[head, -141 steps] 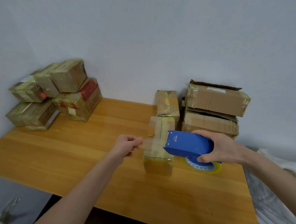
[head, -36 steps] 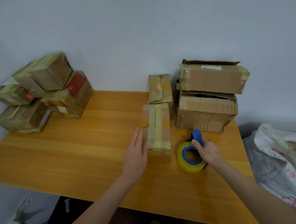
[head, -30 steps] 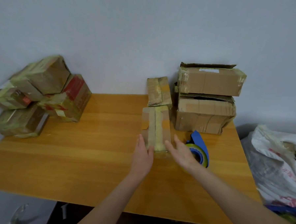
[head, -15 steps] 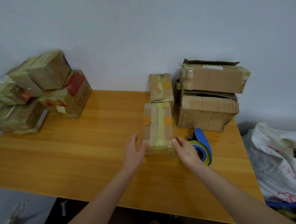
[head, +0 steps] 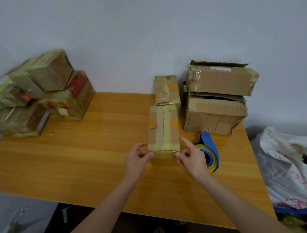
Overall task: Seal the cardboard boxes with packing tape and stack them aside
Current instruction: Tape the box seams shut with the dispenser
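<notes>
Bracing the small box (head: 163, 129) at its near end, you have one hand on each corner. Your left hand (head: 138, 158) pinches the left corner between its thumb and curled fingers. Your right hand (head: 191, 157) grips the right corner, thumb on the near face and forefinger straight along the side. That even hold looks meant either to press the tape ends down or to lift the box squarely.

The box sits mid-surface (head: 76, 156), top face up. Its long axis runs away from you toward the wall, and the taped seam follows that line. Its far end meets a second small box (head: 166, 89).

The tape dispenser (head: 209, 151) rests just beside your right hand, within easy reach. The taped stack (head: 43, 92) on your left, well apart, is probably where this box goes, so expect a sideways carry.
</notes>
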### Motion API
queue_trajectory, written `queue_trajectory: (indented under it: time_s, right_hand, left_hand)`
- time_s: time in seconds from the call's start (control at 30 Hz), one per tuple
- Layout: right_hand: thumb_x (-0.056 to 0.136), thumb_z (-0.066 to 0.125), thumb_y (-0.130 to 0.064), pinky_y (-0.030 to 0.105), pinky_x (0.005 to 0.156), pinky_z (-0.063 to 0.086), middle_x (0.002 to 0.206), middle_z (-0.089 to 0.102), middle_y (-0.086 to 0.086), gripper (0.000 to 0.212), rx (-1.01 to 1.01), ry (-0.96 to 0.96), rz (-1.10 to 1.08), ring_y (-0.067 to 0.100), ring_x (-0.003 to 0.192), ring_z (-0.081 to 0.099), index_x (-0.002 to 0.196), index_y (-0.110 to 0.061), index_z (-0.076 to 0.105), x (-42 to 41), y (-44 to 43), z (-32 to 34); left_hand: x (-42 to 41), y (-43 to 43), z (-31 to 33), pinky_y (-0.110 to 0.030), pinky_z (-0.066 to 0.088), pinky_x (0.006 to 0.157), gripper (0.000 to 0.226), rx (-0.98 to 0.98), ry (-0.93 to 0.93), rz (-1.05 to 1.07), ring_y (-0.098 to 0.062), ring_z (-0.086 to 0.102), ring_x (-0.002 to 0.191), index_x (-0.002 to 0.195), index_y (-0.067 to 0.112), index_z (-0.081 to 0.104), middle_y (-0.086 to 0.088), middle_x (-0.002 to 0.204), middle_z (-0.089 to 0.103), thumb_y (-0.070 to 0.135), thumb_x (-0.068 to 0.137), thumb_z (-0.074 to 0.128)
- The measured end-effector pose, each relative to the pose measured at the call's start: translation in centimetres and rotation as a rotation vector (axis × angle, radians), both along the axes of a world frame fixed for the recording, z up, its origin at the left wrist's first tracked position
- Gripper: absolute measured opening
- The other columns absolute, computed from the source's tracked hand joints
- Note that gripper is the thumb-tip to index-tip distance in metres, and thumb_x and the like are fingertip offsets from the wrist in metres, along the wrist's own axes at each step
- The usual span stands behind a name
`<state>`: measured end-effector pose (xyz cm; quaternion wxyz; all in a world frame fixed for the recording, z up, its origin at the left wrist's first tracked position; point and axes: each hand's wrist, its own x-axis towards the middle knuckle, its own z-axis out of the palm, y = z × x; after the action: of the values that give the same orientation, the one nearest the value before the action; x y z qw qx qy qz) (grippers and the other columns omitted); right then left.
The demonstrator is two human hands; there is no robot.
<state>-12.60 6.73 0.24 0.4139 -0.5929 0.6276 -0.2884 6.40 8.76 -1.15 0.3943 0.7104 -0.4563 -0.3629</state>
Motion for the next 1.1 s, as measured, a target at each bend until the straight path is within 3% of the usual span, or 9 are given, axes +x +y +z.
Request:
queue_trajectory:
  time_s: [0.07, 0.2, 0.3, 0.37, 0.6, 0.7, 0.8, 0.93, 1.1]
  right_hand:
    - [0.088, 0.069, -0.016, 0.013, 0.064, 0.048, 0.068, 0.065, -0.003, 0.07, -0.007, 0.089, 0.042, 0.005, 0.064, 0.061, 0.149, -0.026, 0.036, 0.0, 0.0, -0.1]
    - [0.081, 0.073, -0.043, 0.03, 0.067, 0.053, 0.082, 0.062, -0.005, 0.073, -0.041, 0.452, 0.147, 0.015, 0.076, 0.061, 0.144, -0.026, 0.039, -0.5, -1.0, 1.3]
    - [0.071, 0.07, -0.064, 0.036, 0.066, 0.055, 0.093, 0.065, 0.0, 0.078, -0.045, 0.631, 0.223, 0.02, 0.081, 0.064, 0.129, -0.021, 0.04, 0.2, -1.9, 2.1]
    - [0.072, 0.068, -0.066, 0.037, 0.065, 0.055, 0.092, 0.065, 0.002, 0.074, -0.047, 0.681, 0.232, 0.024, 0.08, 0.064, 0.12, -0.019, 0.036, 0.9, -2.0, 2.0]
    - [0.079, 0.074, -0.046, 0.04, 0.068, 0.057, 0.094, 0.066, 0.004, 0.059, -0.057, 0.53, 0.257, 0.024, 0.079, 0.065, 0.114, -0.017, 0.036, 0.2, -2.5, 1.0]
    - [0.081, 0.075, -0.038, 0.025, 0.054, 0.047, 0.079, 0.057, -0.006, 0.059, -0.019, 0.455, 0.285, 0.016, 0.069, 0.058, 0.121, -0.017, 0.037, -0.4, -2.8, 1.2]
    - [0.085, 0.072, -0.035, 0.017, 0.046, 0.037, 0.078, 0.055, -0.007, 0.061, -0.002, 0.384, 0.293, 0.009, 0.062, 0.055, 0.131, -0.019, 0.035, -0.8, -2.7, 0.9]
    - [0.088, 0.07, -0.031, 0.022, 0.05, 0.046, 0.081, 0.058, -0.005, 0.058, -0.01, 0.354, 0.268, 0.01, 0.063, 0.057, 0.133, -0.018, 0.035, -0.6, -2.3, 0.8]
    - [0.093, 0.064, -0.023, 0.034, 0.067, 0.057, 0.091, 0.068, 0.001, 0.061, 0.003, 0.291, 0.345, 0.018, 0.078, 0.066, 0.143, -0.02, 0.029, 1.4, -0.9, 0.9]
  left_hand:
    - [-0.1, -0.2, 0.1, -0.016, 0.046, 0.066, 0.041, -0.03, -0.102, -0.061, -0.01, 0.06, 0.07, 0.122, 0.019, 0.058, 0.002, 0.071, 0.063, 0.021, 0.084, 0.073]
    - [-0.1, -0.7, 0.6, -0.017, 0.036, 0.054, 0.053, 0.003, -0.396, -0.167, -0.006, 0.049, 0.065, 0.121, 0.019, 0.052, 0.009, 0.073, 0.051, 0.038, 0.078, 0.076]
    - [-0.8, -1.4, 0.7, -0.022, 0.044, 0.07, 0.073, 0.016, -0.576, -0.184, -0.012, 0.052, 0.094, 0.12, 0.016, 0.045, 0.004, 0.104, 0.05, 0.055, 0.067, 0.077]
    - [-1.1, -1.9, 0.5, -0.027, 0.049, 0.082, 0.081, -0.022, -0.563, -0.214, -0.019, 0.054, 0.109, 0.128, 0.013, 0.043, -0.003, 0.121, 0.052, 0.052, 0.066, 0.078]
    - [0.7, -2.1, -0.3, -0.034, 0.051, 0.095, 0.084, -0.057, -0.339, -0.323, -0.023, 0.062, 0.113, 0.147, 0.013, 0.034, -0.009, 0.134, 0.058, 0.019, 0.076, 0.079]
    - [1.4, -1.9, 0.1, -0.024, 0.045, 0.097, 0.083, -0.024, -0.27, -0.383, -0.018, 0.056, 0.121, 0.15, 0.016, 0.025, -0.006, 0.142, 0.049, 0.009, 0.082, 0.072]
    - [1.5, -1.6, -0.2, -0.028, 0.046, 0.098, 0.078, -0.013, -0.335, -0.399, -0.02, 0.055, 0.122, 0.152, 0.018, 0.018, -0.006, 0.142, 0.049, 0.011, 0.09, 0.064]
    - [1.4, -1.3, -0.1, -0.033, 0.044, 0.102, 0.07, 0.023, -0.348, -0.436, -0.021, 0.049, 0.127, 0.152, 0.02, 0.012, -0.003, 0.144, 0.046, 0.012, 0.096, 0.054]
    - [1.8, -3.4, 2.6, -0.035, 0.033, 0.11, 0.059, 0.027, -0.528, -0.335, -0.02, 0.034, 0.135, 0.148, 0.016, 0.03, -0.004, 0.15, 0.036, 0.036, 0.096, 0.05]
